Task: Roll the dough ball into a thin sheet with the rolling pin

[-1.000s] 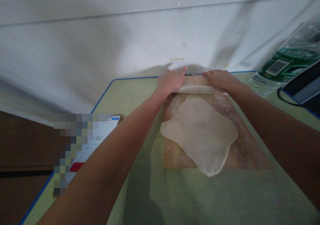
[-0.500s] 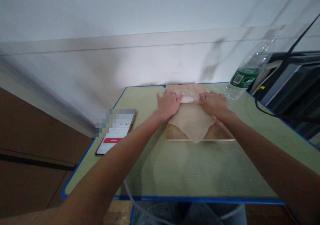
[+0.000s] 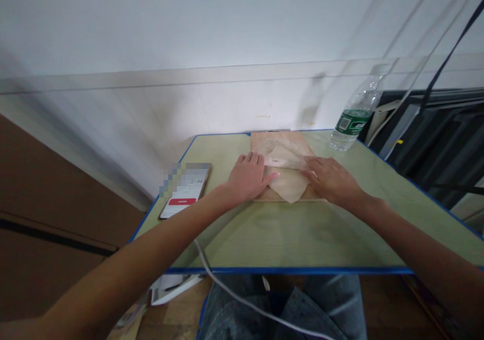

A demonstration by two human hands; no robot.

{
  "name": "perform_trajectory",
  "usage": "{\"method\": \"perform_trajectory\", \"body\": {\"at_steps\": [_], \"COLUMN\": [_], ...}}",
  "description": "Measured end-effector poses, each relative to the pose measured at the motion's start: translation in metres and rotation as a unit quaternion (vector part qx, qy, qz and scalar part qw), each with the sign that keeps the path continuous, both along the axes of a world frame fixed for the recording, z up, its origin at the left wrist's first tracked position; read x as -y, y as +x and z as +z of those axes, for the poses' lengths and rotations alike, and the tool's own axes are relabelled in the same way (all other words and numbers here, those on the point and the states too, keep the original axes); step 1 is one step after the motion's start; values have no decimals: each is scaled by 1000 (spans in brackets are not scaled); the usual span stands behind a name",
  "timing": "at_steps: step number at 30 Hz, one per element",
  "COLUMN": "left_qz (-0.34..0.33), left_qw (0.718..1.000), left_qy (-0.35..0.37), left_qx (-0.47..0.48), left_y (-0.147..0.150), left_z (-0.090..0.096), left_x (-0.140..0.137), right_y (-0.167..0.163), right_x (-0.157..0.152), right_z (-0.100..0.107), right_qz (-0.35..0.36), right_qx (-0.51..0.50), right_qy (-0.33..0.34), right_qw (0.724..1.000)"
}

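A thin beige sheet [image 3: 290, 187], dough-like or paper-like, lies on a wooden board [image 3: 260, 137] with one pointed corner toward me. Across its middle runs a pale, whitish roll [image 3: 278, 160], with a loose flap of sheet over its top. My left hand [image 3: 246, 176] rests at the roll's left end, fingers stretched forward and thumb out over the near part of the sheet. My right hand [image 3: 333, 179] lies flat at the right end, fingers extended inward and touching the sheet. What lies beneath the fingertips is hidden.
A phone [image 3: 185, 193] lies on the green table [image 3: 302, 244] to the left. At the back right stands a clear bottle [image 3: 351, 120] with a green label. The wall [image 3: 227, 103] rises behind the board. A white cable [image 3: 242, 299] hangs below the front edge.
Both hands have moved toward me from the far edge of the roll, and their fingers lie flatter. A flap of sheet now shows over the roll. The camera view has shifted slightly.
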State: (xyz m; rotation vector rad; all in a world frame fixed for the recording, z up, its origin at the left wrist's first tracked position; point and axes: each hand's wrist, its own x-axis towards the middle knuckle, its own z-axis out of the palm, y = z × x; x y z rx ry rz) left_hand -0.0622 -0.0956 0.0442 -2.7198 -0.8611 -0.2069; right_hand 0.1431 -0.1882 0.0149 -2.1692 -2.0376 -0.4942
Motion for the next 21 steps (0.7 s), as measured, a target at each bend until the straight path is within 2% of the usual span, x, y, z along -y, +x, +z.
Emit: {"method": "perform_trajectory", "body": {"at_steps": [5, 9, 16, 21], "left_qz": [20, 58, 79, 113], "left_qw": [1000, 997, 985, 979], "left_qy": [-13, -34, -151, -164], "left_qx": [12, 25, 16, 41], "left_y": [19, 44, 74, 90], "left_z": [-9, -12, -2, -4], "left_x": [-29, -55, -94, -115], "right_y": [9, 16, 33, 49], "right_x": [-21, -45, -83, -110], "right_z": [-8, 1, 12, 15], "right_qz": [-31, -69, -81, -89], "right_qx": [0, -31, -46, -82], "right_qy": [39, -7, -69, -89], "right_qw": [999, 997, 993, 989]}}
